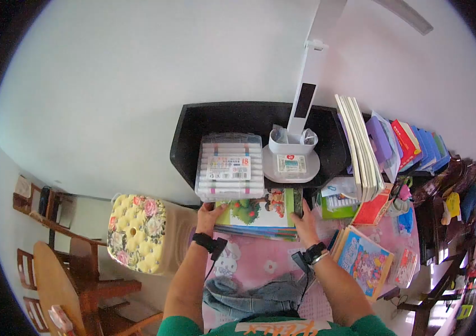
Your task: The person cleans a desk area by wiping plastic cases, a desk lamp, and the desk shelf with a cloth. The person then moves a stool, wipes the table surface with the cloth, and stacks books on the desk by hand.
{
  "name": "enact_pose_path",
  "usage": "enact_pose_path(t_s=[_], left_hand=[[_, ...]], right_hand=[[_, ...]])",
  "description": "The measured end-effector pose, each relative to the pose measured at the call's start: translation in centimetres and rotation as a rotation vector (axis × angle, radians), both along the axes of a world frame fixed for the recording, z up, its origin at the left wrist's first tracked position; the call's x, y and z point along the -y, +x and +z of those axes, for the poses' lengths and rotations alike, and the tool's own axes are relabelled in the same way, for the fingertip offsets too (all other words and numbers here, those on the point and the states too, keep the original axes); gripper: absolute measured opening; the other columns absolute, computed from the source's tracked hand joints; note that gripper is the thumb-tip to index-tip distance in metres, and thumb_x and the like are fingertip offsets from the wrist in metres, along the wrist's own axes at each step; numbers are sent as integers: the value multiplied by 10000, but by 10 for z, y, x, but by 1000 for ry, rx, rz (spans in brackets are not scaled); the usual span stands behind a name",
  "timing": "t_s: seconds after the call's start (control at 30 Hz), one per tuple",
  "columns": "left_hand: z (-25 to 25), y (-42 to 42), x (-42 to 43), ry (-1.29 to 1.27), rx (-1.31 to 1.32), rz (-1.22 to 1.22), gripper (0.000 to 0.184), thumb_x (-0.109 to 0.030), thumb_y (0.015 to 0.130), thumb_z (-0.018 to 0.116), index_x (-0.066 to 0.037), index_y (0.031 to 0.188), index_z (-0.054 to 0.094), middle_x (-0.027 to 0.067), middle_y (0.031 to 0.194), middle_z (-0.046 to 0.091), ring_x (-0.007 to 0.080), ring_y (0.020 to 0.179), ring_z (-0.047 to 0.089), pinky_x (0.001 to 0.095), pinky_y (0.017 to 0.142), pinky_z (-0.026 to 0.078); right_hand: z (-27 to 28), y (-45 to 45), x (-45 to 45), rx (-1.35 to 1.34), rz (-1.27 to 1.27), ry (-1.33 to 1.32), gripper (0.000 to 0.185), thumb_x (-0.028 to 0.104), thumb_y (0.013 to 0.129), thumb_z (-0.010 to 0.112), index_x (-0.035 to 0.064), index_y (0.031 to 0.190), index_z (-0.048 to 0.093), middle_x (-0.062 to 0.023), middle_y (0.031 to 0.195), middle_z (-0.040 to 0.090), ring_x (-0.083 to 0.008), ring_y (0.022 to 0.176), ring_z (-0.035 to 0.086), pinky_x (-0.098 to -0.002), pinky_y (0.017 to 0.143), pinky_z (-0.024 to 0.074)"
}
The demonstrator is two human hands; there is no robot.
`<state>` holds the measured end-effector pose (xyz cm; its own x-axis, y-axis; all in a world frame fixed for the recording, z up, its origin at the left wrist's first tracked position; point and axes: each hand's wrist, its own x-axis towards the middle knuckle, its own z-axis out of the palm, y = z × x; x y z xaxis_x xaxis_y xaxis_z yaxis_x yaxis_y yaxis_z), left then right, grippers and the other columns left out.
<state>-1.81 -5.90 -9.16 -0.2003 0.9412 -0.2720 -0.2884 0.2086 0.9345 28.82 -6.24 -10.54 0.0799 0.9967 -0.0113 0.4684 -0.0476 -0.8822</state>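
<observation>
A stack of thin books [263, 215] lies on the pink patterned table cover [260, 256], its top cover green and white with a tree picture. My left hand [208, 216] grips the stack's left edge, its thumb on the top cover. At the right edge, my right hand [305, 222] holds the same stack. Just behind the books, a clear case of white markers [231, 167] sits on the black shelf [210, 119]. The undersides of the books and some of my fingers are hidden.
A white lamp [291, 165] stands on the shelf. Upright books [361, 148] line the right side, with a colourful book pile [364, 260] in front. Grey cloth [249, 297] lies near my body. A flowered stool [137, 232] is at the left.
</observation>
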Motion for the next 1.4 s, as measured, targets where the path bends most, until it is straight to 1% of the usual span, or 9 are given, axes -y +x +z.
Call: enact_pose_path(t_s=[0.13, 0.17, 0.37, 0.7, 0.9, 1.0, 1.13, 1.17, 1.4], left_hand=[[-21, -5, -3, -3, -160, -33, 378, -127, 798, 675, 40, 1119, 562, 67, 1025, 621, 131, 891, 569, 264, 795, 451], [-32, -9, -7, -15, -196, -50, 363, -130, 818, 660, 33, 1125, 557, 56, 1031, 617, 135, 911, 562, 267, 809, 447], [-41, -3, 11, 251, -387, -63, 496, -128, 831, 651, 14, 1254, 435, 86, 1165, 543, 166, 1043, 512, 290, 908, 402], [-9, 1, 12, 112, -186, -9, 363, -71, 813, 656, 15, 1142, 530, 57, 1052, 601, 148, 967, 550, 271, 868, 421], [-11, 2, -8, 5, -84, -21, 325, -58, 839, 618, 8, 1142, 521, 73, 1116, 566, 157, 1006, 520, 305, 782, 490], [-66, -14, -11, 190, -445, -148, 458, -142, 847, 639, -36, 1250, 449, 121, 1261, 441, 210, 1061, 496, 356, 786, 505], [17, -2, 21, 398, -1339, -412, 731, -222, 732, 738, -114, 1360, 380, 221, 1360, 323, 385, 1185, 410, 451, 957, 415], [18, -1, 27, 396, -1338, -455, 832, -170, 643, 762, -165, 1378, 374, 223, 1331, 348, 443, 1201, 363, 481, 981, 353], [14, -10, 8, 505, -1409, -532, 775, -174, 641, 775, -195, 1339, 438, 207, 1321, 362, 440, 1173, 389, 486, 952, 389]], right_hand=[[-13, -4, -1, 65, -46, 15, 697, 107, 797, 615, -16, 1395, 276, -202, 1330, 452, -264, 1222, 442, -327, 1021, 331], [-16, -3, 0, 7, -37, -30, 718, 134, 797, 634, -34, 1387, 260, -269, 1348, 389, -369, 1256, 381, -382, 1060, 286], [0, -1, 10, -67, -40, -87, 701, 102, 799, 622, 12, 1401, 273, -207, 1309, 462, -283, 1200, 458, -338, 1013, 342], [30, -10, 2, -195, -32, 28, 661, 47, 784, 598, 16, 1384, 324, -185, 1272, 504, -266, 1150, 495, -331, 1002, 352], [-6, -9, -17, 41, 17, 117, 765, 82, 787, 633, 46, 1427, 215, -209, 1395, 351, -297, 1258, 388, -348, 1036, 334], [27, -15, -4, -173, 37, -29, 820, 85, 769, 652, 77, 1439, 179, -230, 1441, 248, -347, 1315, 305, -379, 1050, 329], [27, -5, 25, 348, 206, 95, 863, 100, 732, 692, 136, 1440, 198, -267, 1431, 234, -403, 1320, 280, -407, 1026, 359], [21, -2, 28, 373, 239, 102, 872, 101, 727, 698, 154, 1440, 199, -272, 1426, 238, -412, 1316, 281, -411, 1018, 368], [32, -12, 27, 495, 221, -35, 836, 49, 728, 678, 169, 1428, 237, -272, 1374, 305, -433, 1229, 374, -440, 965, 410]])
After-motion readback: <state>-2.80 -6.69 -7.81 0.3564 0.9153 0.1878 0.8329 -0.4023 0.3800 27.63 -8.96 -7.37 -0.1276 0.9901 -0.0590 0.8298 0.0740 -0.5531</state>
